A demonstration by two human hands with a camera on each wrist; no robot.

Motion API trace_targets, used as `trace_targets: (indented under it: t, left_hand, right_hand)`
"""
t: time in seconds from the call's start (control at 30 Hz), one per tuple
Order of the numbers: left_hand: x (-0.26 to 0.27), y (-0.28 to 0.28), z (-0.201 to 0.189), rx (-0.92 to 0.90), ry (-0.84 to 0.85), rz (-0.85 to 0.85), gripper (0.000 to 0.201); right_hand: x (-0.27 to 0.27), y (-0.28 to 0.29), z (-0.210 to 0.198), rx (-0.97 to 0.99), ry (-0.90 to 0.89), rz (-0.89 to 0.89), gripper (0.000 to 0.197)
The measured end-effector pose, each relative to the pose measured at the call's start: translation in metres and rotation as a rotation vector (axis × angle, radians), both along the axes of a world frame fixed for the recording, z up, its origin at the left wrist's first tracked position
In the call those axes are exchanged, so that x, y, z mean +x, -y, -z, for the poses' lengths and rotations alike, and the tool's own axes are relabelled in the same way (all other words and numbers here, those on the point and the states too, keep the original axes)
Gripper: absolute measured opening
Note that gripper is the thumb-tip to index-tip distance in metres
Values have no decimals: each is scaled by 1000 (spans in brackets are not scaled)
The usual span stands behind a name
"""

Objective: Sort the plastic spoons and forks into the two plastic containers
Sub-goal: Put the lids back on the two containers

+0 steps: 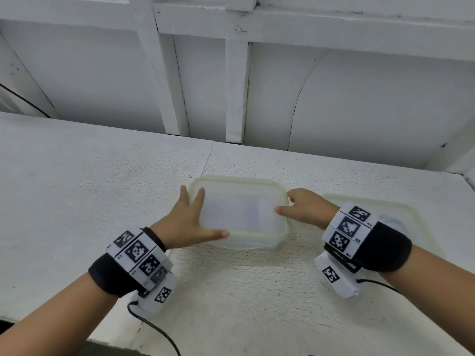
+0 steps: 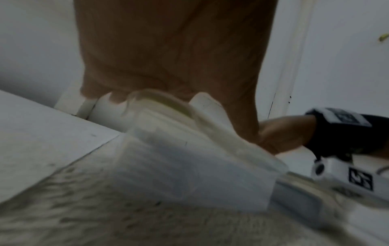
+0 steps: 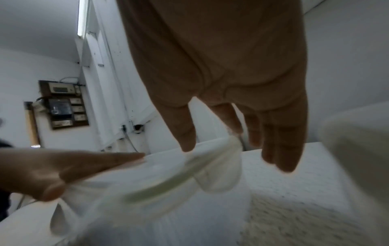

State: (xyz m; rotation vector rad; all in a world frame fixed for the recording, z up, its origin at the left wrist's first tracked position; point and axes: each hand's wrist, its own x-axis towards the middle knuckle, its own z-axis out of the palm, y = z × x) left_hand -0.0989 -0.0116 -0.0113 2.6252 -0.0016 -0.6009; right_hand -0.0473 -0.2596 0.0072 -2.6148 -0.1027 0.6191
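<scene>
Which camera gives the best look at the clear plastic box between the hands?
The head view: it shows the whole box, its green-edged lid, the left hand and the right hand at its sides. The left wrist view shows one blurred corner under the palm; the right wrist view shows only a smeared edge.

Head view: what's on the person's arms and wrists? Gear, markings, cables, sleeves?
Bare forearms, no sleeves. Left hand and right hand ungloved. Each wrist has a black strap carrying white blocks printed with black-and-white square tag markers, a white camera housing underneath, and a thin black cable trailing from it. The left wrist also has a thin dark band.
</scene>
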Motion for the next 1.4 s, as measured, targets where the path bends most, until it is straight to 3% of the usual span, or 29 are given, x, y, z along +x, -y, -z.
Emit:
trace_targets:
  t: [0.1, 0.3, 0.6, 0.83, 1.03, 1.13, 1.27, 1.4]
  left_hand:
    - [-1, -3, 15, 104, 119, 185, 146]
    - [5, -11, 28, 129, 285, 394, 133]
    - [3, -11, 34, 26, 420, 368, 126]
    - [5, -11, 44, 55, 469, 385, 98]
    - [7, -15, 37, 44, 484, 405, 115]
    - [12, -20, 25, -98, 442, 227, 102]
    - [21, -23, 17, -202, 428, -97, 58]
    - [35, -24, 7, -346, 26, -339, 44]
  right_hand:
    - [13, -9, -16, -98, 16, -190, 66]
    - [49, -39, -29, -229, -29, -461, 71]
    - [66, -58, -22, -148, -49, -455, 60]
    - [66, -59, -25, -142, -122, -462, 53]
    - [59, -58, -27, -167, -94, -463, 53]
    - [51, -50, -31, -244, -69, -473, 61]
    - [43, -21, -32, -151, -207, -206, 69]
    - [37, -3, -22, 147, -465, 44, 56]
